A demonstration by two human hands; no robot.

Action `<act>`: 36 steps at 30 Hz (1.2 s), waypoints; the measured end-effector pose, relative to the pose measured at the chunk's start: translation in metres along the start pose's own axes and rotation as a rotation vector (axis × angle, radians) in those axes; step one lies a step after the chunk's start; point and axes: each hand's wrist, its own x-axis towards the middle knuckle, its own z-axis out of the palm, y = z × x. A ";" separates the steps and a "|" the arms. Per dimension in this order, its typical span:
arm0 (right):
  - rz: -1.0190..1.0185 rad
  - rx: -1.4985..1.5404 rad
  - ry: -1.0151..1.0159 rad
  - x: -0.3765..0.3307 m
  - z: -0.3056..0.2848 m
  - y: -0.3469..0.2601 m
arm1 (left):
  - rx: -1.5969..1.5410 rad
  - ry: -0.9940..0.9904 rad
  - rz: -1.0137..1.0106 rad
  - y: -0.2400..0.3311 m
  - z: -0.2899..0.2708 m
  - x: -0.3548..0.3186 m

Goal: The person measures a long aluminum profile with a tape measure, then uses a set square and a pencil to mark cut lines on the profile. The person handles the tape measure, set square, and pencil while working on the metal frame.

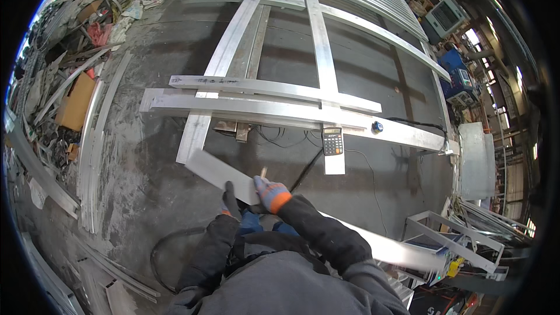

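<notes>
A long, pale aluminium bar (219,173) lies at a slant in front of my body. It appears to pass under my right forearm, toward the lower right. My left hand (230,200), in a dark-palmed work glove with an orange cuff, grips the bar's near edge. My right hand (272,193), in a grey and orange glove, is closed against the bar, with a short tan stick (264,172) like a pencil poking up from its fingers. Most of the stick is hidden by the glove.
Ahead, silver bars (256,106) lie across two long beams (318,46). A black calculator (332,141) and a blue tape measure (377,127) rest on them. Scrap and bags (76,52) line the left. A metal frame (455,239) stands at lower right; a black hose (169,245) curls on the floor.
</notes>
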 end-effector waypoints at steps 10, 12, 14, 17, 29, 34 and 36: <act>-0.032 -0.097 -0.254 0.069 -0.064 -0.037 | -0.273 0.333 0.349 0.123 -0.122 -0.006; -0.023 -0.235 -0.219 0.050 -0.088 -0.002 | -0.264 0.441 0.383 0.154 -0.154 -0.015; 0.077 -0.227 -0.192 0.037 -0.107 0.035 | -0.427 0.537 0.340 0.178 -0.173 -0.018; 0.164 -0.269 -0.194 0.035 -0.105 0.072 | -0.384 0.552 0.356 0.195 -0.168 -0.001; 0.384 0.282 0.083 0.010 -0.022 0.144 | 0.488 0.764 0.535 0.148 -0.106 0.201; 0.509 0.408 0.073 -0.002 -0.011 0.136 | 0.499 0.688 0.478 0.158 -0.072 0.213; 0.551 0.425 0.117 -0.008 -0.015 0.121 | 0.525 0.670 0.450 0.165 -0.067 0.210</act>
